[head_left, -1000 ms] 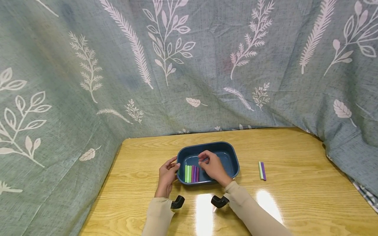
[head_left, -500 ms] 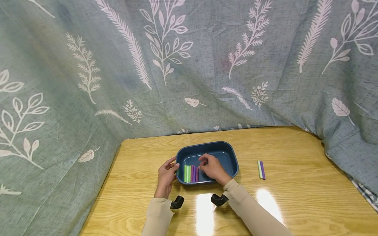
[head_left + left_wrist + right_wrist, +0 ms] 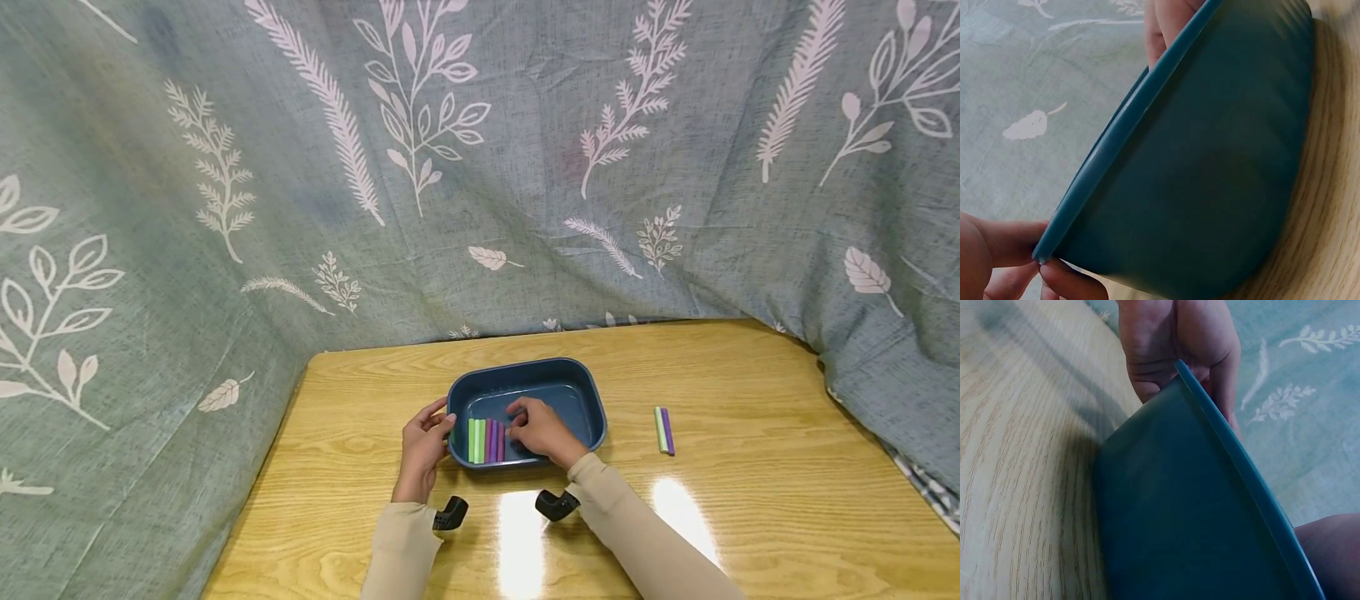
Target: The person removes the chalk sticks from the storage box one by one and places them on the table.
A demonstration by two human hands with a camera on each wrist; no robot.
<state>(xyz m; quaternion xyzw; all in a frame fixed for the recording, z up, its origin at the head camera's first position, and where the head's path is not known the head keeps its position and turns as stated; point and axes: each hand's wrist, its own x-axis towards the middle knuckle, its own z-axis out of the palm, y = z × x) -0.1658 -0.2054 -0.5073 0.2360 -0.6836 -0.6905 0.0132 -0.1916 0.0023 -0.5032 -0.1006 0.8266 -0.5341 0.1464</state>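
Observation:
A dark blue oblong plastic tub (image 3: 592, 412) sits on the table. My left hand (image 3: 423, 446) pinches its left rim between thumb and fingers; the left wrist view shows the thumb (image 3: 1013, 244) at that rim. Inside, at the front left, several short green sticks (image 3: 477, 442) and purple sticks (image 3: 495, 442) lie side by side in a row. My right hand (image 3: 543, 429) reaches over the tub's front right with bent fingers, fingertips beside the row's right end. Nothing is visible in its grasp. In the right wrist view, the tub wall covers most of the right hand.
One pale green stick (image 3: 661, 429) and one purple stick (image 3: 668, 432) lie together on the wooden table (image 3: 765, 467), right of the tub. A leaf-patterned cloth (image 3: 480, 167) hangs behind the table and along its sides. Black wrist devices (image 3: 557, 506) sit under both forearms.
My right hand's fingers have lowered slightly toward the right end of the stick row. The left hand keeps its hold on the rim, and the loose pair of sticks has not moved.

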